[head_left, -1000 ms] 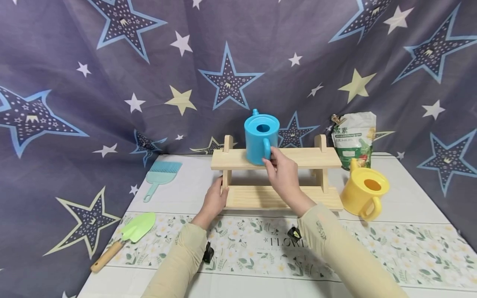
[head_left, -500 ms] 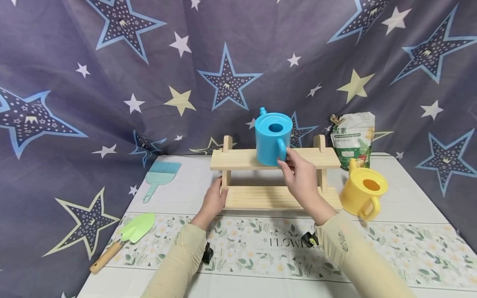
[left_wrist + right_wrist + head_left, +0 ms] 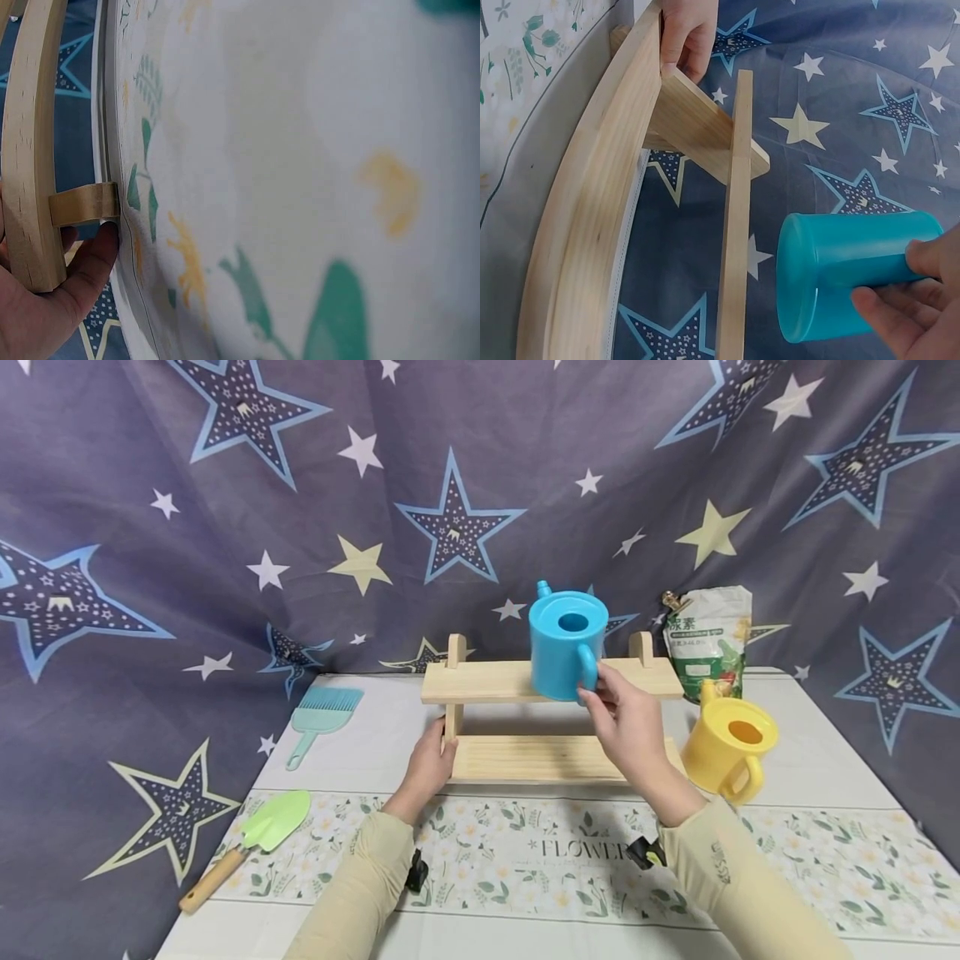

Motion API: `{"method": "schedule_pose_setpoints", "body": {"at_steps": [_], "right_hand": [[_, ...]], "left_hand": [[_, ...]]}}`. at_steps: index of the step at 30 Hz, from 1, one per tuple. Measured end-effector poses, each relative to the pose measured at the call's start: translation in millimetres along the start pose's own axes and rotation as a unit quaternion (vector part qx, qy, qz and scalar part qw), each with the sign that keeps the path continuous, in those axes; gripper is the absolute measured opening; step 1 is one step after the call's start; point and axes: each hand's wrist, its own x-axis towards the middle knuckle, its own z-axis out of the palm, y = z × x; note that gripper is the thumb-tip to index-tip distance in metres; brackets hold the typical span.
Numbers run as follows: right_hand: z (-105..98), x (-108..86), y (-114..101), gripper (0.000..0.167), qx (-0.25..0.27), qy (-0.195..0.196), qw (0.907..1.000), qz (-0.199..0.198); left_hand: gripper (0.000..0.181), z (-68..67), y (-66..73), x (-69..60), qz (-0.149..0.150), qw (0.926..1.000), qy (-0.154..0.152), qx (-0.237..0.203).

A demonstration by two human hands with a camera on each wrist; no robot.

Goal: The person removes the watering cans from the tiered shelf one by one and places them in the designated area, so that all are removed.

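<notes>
My right hand [image 3: 628, 718] pinches the handle of a blue toy watering can [image 3: 558, 647], its spout pointing away. The right wrist view shows a gap between the base of the blue watering can [image 3: 799, 277] and the upper board, so the can hangs above it, upright. A two-tier wooden shelf [image 3: 480, 682] stands in the middle of the table. My left hand [image 3: 431, 762] grips the left end of its lower board [image 3: 34, 150], thumb in front and fingers behind, partly hidden.
At the shelf's right stands a yellow watering can [image 3: 723, 747], with a clipped white-and-green bag [image 3: 707, 647] behind it. On the left lie a teal brush-like tool [image 3: 324, 712] and a green trowel [image 3: 276, 821]. A starry curtain [image 3: 300, 485] hangs behind the table.
My right hand has carried the blue watering can to the right above the upper board. The left hand has kept its place at the shelf's end.
</notes>
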Motion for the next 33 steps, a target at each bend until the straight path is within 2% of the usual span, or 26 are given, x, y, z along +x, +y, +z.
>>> {"method": "schedule_pose_setpoints", "body": {"at_steps": [6,15,25,33], "right_hand": [[-11.3,-4.6,3.4,0.034,-0.008,0.001,0.9999,0.008],[-29.7,-8.4,11.9,0.033,-0.027,0.025,0.9992,-0.015],[-46.1,-16.5,20.2,0.034,-0.037,0.042,0.9983,-0.016],[-60.4,-25.4,27.3,0.036,-0.063,0.055,0.9965,-0.009]], "left_hand": [[0.049,0.7,-0.2,-0.9,-0.002,1.0,-0.001,0.001],[0.049,0.4,0.0,-0.5,-0.007,1.0,0.0,-0.003],[0.05,-0.4,0.5,-1.3,-0.011,0.9999,-0.003,-0.007],[0.049,-0.8,0.4,-1.3,0.001,1.0,0.0,-0.007]]}}
